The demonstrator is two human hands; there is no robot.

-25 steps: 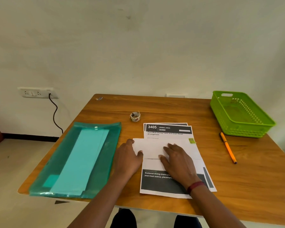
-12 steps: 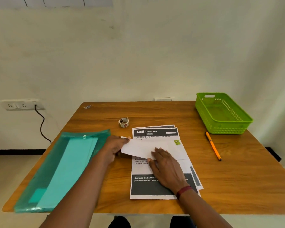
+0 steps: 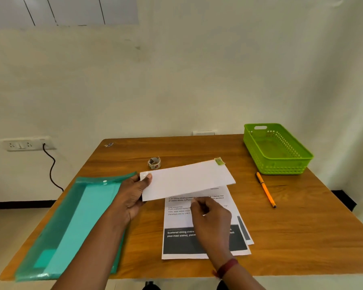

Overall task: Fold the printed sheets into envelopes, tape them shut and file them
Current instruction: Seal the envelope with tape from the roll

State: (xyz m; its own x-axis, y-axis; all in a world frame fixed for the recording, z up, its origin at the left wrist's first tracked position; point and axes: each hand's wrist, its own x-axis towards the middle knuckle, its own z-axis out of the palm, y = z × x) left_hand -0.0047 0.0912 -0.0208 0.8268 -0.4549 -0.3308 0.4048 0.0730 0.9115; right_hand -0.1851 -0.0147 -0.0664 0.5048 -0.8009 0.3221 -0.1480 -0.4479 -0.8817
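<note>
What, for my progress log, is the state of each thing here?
folded sheet: folded, lifted, pinched by left hand
printed sheets: flat, unfolded, stacked
right hand: curled above them, hold unclear
tape roll: on table, untouched
folder: flat, flap down
basket: upright
pen: lying flat

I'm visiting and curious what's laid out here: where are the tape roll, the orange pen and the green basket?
tape roll (image 3: 154, 163), head view, its outer band.
orange pen (image 3: 265, 189), head view, middle of barrel.
green basket (image 3: 281, 166), head view, near side wall.
</note>
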